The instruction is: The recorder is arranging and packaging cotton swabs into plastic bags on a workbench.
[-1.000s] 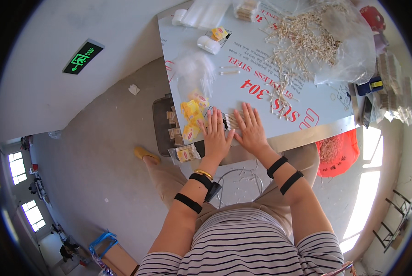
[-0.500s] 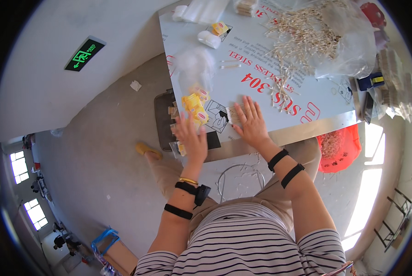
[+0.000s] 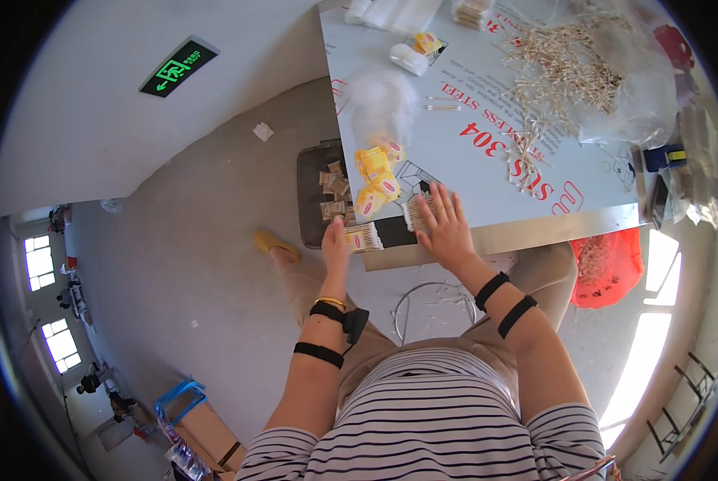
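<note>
My left hand (image 3: 336, 247) is closed around one end of a small pack of cotton swabs (image 3: 364, 237) with a yellow label, at the table's near left edge. White swab tips show at the pack's right end. Flat on the table, my right hand (image 3: 447, 228) has its fingers stretched out over a row of loose cotton swabs (image 3: 412, 215). Its fingers partly cover the row. Yellow printed cards (image 3: 377, 176) lie just beyond my left hand, beside clear plastic bags (image 3: 379, 104).
A large heap of cotton swabs (image 3: 563, 68) spreads over the far right of the table (image 3: 471, 192). Below the table's left edge sits a dark bin (image 3: 311, 188) holding several swab packs (image 3: 335, 183). A red bag (image 3: 615, 268) hangs by the near right edge.
My left hand was open over the table's left edge; now it grips a swab pack beside the table's near left edge. My right hand stays on the swab row. The view has shifted.
</note>
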Motion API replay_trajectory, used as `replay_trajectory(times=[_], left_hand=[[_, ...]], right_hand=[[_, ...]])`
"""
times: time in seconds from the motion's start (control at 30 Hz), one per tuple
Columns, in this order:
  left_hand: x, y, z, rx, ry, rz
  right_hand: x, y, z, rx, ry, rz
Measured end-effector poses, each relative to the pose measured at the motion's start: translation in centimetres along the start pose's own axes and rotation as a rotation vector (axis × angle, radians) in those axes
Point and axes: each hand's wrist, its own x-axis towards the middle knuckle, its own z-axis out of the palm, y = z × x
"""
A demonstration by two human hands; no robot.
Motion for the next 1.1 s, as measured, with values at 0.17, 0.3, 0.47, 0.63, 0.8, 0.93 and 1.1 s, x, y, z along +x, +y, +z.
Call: replay_trajectory(times=[0.17,0.3,0.47,0.63,0.8,0.93,1.1], left_hand=[[0.7,-0.8,0.4,0.064,-0.041,-0.023],[0.8,-1.0,1.3,-0.247,-0.047,-0.167],[0.1,0.0,1.7,-0.316,-0.1,-0.221],[0.0,0.1,1.2,-0.203,-0.046,-0.11],[-0.5,0.3,1.3,0.119,0.045,0.091],[0.0,-0.1,-0.9,-0.056,0.032,0.055],[-1.0,1.0,-1.8,-0.024,-0.036,-0.035]], right_hand=[[-0.3,-3.8,1.0,0.076,-0.007,-0.048],[-0.1,-5.7,1.6,0.086,0.009,-0.051],[0.2,-7.2,2.3,0.104,0.007,-0.022],[0.7,-8.9,2.4,0.096,0.009,-0.025],[0.6,-8.9,2.0,0.165,0.0,-0.006],[0.2,-6.6,1.2,0.138,-0.056,-0.054],[0.0,-6.8,1.5,0.0,-0.069,-0.027]])
